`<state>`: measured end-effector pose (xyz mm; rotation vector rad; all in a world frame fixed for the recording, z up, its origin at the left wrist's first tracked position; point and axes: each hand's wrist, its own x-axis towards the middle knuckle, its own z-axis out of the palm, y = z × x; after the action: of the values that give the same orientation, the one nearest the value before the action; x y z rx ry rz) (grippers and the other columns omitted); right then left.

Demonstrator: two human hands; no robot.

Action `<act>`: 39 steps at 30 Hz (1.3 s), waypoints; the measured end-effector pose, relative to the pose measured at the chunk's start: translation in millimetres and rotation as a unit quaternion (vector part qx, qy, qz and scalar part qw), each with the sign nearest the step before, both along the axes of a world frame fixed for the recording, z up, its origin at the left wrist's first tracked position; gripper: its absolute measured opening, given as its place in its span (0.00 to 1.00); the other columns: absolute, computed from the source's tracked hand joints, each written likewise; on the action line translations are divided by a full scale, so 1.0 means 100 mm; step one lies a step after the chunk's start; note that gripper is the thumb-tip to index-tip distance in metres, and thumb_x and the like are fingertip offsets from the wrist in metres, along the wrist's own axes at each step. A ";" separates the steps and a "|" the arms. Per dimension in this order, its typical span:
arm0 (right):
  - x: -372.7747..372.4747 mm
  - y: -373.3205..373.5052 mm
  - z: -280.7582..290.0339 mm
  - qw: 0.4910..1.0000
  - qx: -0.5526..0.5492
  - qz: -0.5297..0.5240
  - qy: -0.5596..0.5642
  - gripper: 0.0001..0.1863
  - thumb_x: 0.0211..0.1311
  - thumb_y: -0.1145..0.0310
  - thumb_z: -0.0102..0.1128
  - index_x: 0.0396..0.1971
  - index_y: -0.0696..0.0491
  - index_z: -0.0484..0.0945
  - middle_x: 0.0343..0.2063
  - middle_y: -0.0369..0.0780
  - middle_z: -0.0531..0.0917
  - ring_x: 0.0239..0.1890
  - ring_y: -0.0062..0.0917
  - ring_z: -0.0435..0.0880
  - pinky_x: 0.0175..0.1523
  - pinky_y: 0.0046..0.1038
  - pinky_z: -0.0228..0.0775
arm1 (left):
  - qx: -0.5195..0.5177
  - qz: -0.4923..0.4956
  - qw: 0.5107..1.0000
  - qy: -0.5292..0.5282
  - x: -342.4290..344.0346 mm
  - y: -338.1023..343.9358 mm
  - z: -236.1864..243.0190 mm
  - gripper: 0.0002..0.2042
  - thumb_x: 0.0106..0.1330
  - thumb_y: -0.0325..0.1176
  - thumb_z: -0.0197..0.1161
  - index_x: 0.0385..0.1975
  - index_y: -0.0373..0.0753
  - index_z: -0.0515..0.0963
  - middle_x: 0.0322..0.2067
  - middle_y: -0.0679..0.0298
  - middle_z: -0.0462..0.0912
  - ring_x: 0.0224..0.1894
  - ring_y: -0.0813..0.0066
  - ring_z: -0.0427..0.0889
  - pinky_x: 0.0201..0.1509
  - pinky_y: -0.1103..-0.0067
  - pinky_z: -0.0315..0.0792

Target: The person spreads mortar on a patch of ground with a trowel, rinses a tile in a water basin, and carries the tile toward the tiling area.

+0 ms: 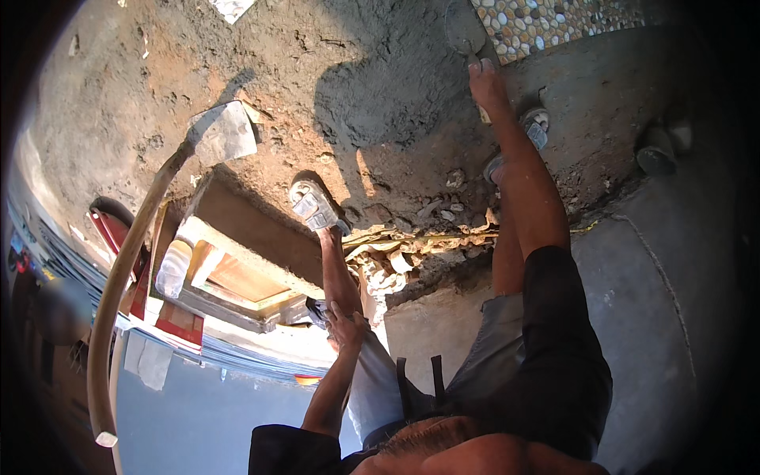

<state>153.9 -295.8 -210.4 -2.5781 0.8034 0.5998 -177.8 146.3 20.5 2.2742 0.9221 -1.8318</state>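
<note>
My right hand (486, 77) reaches far forward, its fingers closed round the handle of a trowel (465, 30). The trowel's rounded blade lies on wet grey mortar (380, 99), beside the corner of a pebbled tile panel (546, 28). My left hand (346, 326) rests on my left leg near the knee, its fingers stretched out and holding nothing. I squat with one sandalled foot (313, 204) on the rough ground and the other (534, 127) behind my right forearm.
A shovel (226, 133) with a long curved-looking wooden handle lies at left. Near it stand a wooden box frame (249, 237) and a clear plastic bottle (173, 269). Rubble (451, 207) and yellow cord (443, 237) line the ground's edge. A rope (661, 273) crosses the concrete at right.
</note>
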 end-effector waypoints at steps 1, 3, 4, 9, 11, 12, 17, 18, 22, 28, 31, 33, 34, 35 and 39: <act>-0.05 0.11 -0.05 0.999 0.006 -0.046 -0.010 0.24 0.65 0.55 0.43 0.47 0.62 0.70 0.37 0.56 0.79 0.40 0.48 0.79 0.47 0.44 0.69 | 0.001 0.000 1.000 0.002 0.01 0.00 -0.01 0.38 0.57 0.45 0.57 0.67 0.41 0.50 0.65 0.40 0.50 0.62 0.34 0.56 0.62 0.49 0.56; -0.15 0.40 0.04 0.955 0.180 -0.234 0.013 0.22 0.66 0.53 0.41 0.43 0.58 0.70 0.28 0.49 0.77 0.32 0.41 0.80 0.40 0.45 0.70 | 0.008 0.006 1.000 0.008 -0.03 0.00 0.00 0.38 0.57 0.45 0.57 0.67 0.42 0.50 0.65 0.40 0.50 0.62 0.34 0.56 0.62 0.49 0.56; -0.16 0.56 0.11 0.921 0.231 -0.315 -0.013 0.21 0.67 0.53 0.40 0.42 0.57 0.70 0.26 0.46 0.76 0.29 0.38 0.79 0.37 0.44 0.70 | 0.007 0.001 1.000 0.004 -0.04 -0.02 0.00 0.38 0.57 0.44 0.57 0.67 0.40 0.49 0.64 0.38 0.50 0.62 0.35 0.57 0.62 0.51 0.56; 0.21 1.22 -0.10 0.636 0.416 -0.623 -0.186 0.19 0.68 0.52 0.37 0.40 0.54 0.68 0.21 0.39 0.71 0.19 0.27 0.73 0.24 0.36 0.69 | -0.002 0.000 1.000 -0.020 -0.13 0.04 -0.03 0.39 0.56 0.45 0.58 0.67 0.41 0.49 0.65 0.40 0.50 0.62 0.33 0.55 0.61 0.47 0.55; 0.57 1.37 -0.14 0.630 0.457 -0.591 -0.212 0.19 0.68 0.51 0.38 0.38 0.53 0.68 0.22 0.39 0.72 0.19 0.27 0.74 0.24 0.36 0.69 | 0.000 -0.001 1.000 -0.014 -0.06 0.02 -0.03 0.39 0.56 0.45 0.58 0.67 0.41 0.49 0.65 0.40 0.50 0.62 0.32 0.55 0.61 0.47 0.55; 0.62 1.34 -0.16 0.714 0.451 -0.506 -0.175 0.19 0.68 0.51 0.39 0.39 0.54 0.68 0.22 0.40 0.72 0.20 0.29 0.74 0.26 0.37 0.69 | -0.001 -0.002 1.000 -0.012 -0.03 0.02 -0.03 0.39 0.56 0.45 0.58 0.67 0.41 0.49 0.65 0.40 0.50 0.62 0.32 0.55 0.61 0.47 0.55; 0.55 1.17 0.35 0.972 0.212 0.036 -0.092 0.21 0.65 0.54 0.45 0.46 0.58 0.70 0.27 0.46 0.78 0.28 0.39 0.81 0.34 0.40 0.74 | 0.011 0.014 1.000 0.006 0.01 -0.05 0.02 0.39 0.57 0.45 0.57 0.67 0.40 0.49 0.65 0.41 0.50 0.63 0.34 0.54 0.62 0.47 0.54; 0.45 1.07 0.33 0.972 0.129 0.165 -0.104 0.22 0.65 0.55 0.47 0.47 0.58 0.70 0.28 0.47 0.78 0.30 0.41 0.82 0.35 0.40 0.74 | 0.013 0.013 1.000 0.007 0.01 -0.03 0.01 0.38 0.57 0.44 0.57 0.67 0.40 0.49 0.65 0.41 0.50 0.64 0.34 0.53 0.62 0.47 0.53; 0.21 1.15 0.51 0.911 0.099 0.399 0.043 0.23 0.65 0.52 0.46 0.46 0.57 0.70 0.36 0.52 0.80 0.40 0.46 0.81 0.43 0.43 0.73 | 0.018 0.018 1.000 0.006 0.00 -0.02 0.01 0.38 0.58 0.44 0.57 0.67 0.42 0.48 0.66 0.43 0.49 0.65 0.36 0.51 0.62 0.45 0.52; 0.69 0.93 0.37 0.881 0.011 0.473 0.017 0.21 0.63 0.53 0.51 0.46 0.55 0.71 0.33 0.49 0.80 0.38 0.41 0.81 0.40 0.41 0.76 | 0.017 0.028 0.999 0.011 0.08 -0.04 0.01 0.38 0.57 0.43 0.57 0.67 0.41 0.50 0.66 0.43 0.48 0.65 0.36 0.51 0.62 0.44 0.51; 0.75 0.86 0.40 0.910 -0.001 0.414 0.014 0.22 0.64 0.53 0.49 0.49 0.54 0.71 0.34 0.49 0.80 0.39 0.42 0.81 0.41 0.43 0.74 | 0.015 0.033 0.999 -0.011 0.06 -0.04 0.02 0.37 0.57 0.43 0.57 0.67 0.42 0.51 0.66 0.43 0.49 0.65 0.36 0.52 0.62 0.44 0.51; 0.81 0.77 0.37 0.937 0.002 0.349 -0.021 0.23 0.64 0.52 0.49 0.50 0.54 0.71 0.36 0.48 0.81 0.39 0.44 0.80 0.42 0.44 0.74 | 0.014 0.036 0.999 -0.003 0.10 -0.06 0.02 0.37 0.57 0.44 0.57 0.67 0.42 0.51 0.66 0.43 0.49 0.65 0.36 0.52 0.62 0.44 0.52; 0.90 0.62 0.35 0.952 0.012 0.303 -0.047 0.23 0.64 0.52 0.49 0.51 0.54 0.70 0.36 0.48 0.81 0.39 0.45 0.80 0.43 0.44 0.73 | 0.012 0.034 0.999 0.003 0.13 -0.04 0.03 0.37 0.57 0.44 0.57 0.67 0.42 0.51 0.66 0.43 0.49 0.64 0.35 0.52 0.62 0.45 0.52; 0.99 0.56 0.40 0.963 0.021 0.257 -0.075 0.24 0.64 0.52 0.49 0.52 0.54 0.70 0.37 0.48 0.81 0.39 0.46 0.80 0.43 0.45 0.73 | 0.012 0.024 1.000 -0.001 0.08 0.00 0.01 0.37 0.57 0.44 0.57 0.67 0.42 0.51 0.66 0.43 0.49 0.64 0.35 0.52 0.62 0.45 0.52; 0.92 0.66 0.68 0.905 -0.024 0.423 0.039 0.24 0.64 0.52 0.50 0.51 0.55 0.71 0.36 0.48 0.81 0.38 0.45 0.80 0.43 0.43 0.73 | 0.015 0.017 1.000 0.002 -0.03 -0.02 -0.02 0.37 0.57 0.45 0.56 0.67 0.42 0.51 0.66 0.43 0.49 0.64 0.36 0.53 0.61 0.45 0.53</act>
<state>246.2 -229.5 -142.8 -2.8863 -0.3571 0.9188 -180.5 144.1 18.4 2.2590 0.9882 -1.8209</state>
